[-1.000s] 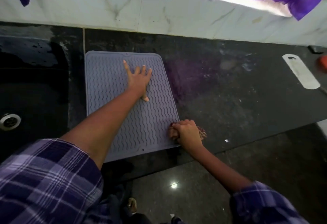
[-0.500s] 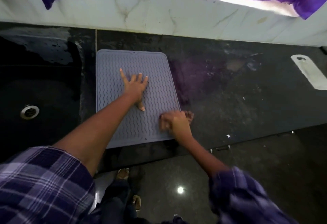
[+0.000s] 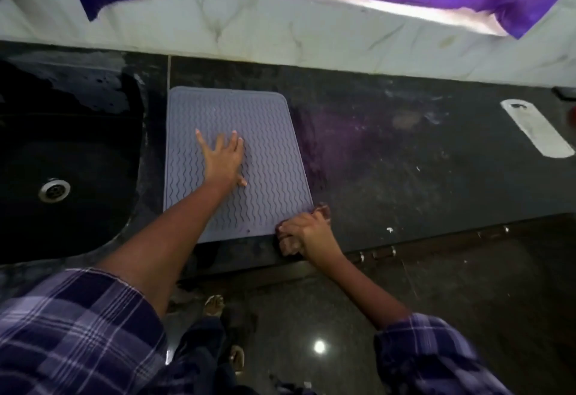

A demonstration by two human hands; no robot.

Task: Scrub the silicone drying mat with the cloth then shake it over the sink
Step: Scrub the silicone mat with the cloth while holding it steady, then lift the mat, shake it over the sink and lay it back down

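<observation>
At the bench's near edge, the right hand point(image 3: 307, 234) is clenched around a dark reddish cloth point(image 3: 322, 210), pressed at the near right corner of the grey silicone mat point(image 3: 268, 151). Farther in, the left hand point(image 3: 223, 159) lies flat with fingers spread on the mat's middle. The mat lies flat on the bench point(image 3: 405, 176), just right of the black sink point(image 3: 68, 145), whose basin shows only its metal drain point(image 3: 54, 189).

The left hand point(image 3: 223, 160) lies flat, palm down, fingers spread and pointing away from the body, thumb tucked out to the right. Its bare forearm reaches forward from a rolled plaid sleeve. The right hand point(image 3: 304, 234) is curled into a fist, knuckles up, its arm stretched forward and leftward.
</observation>
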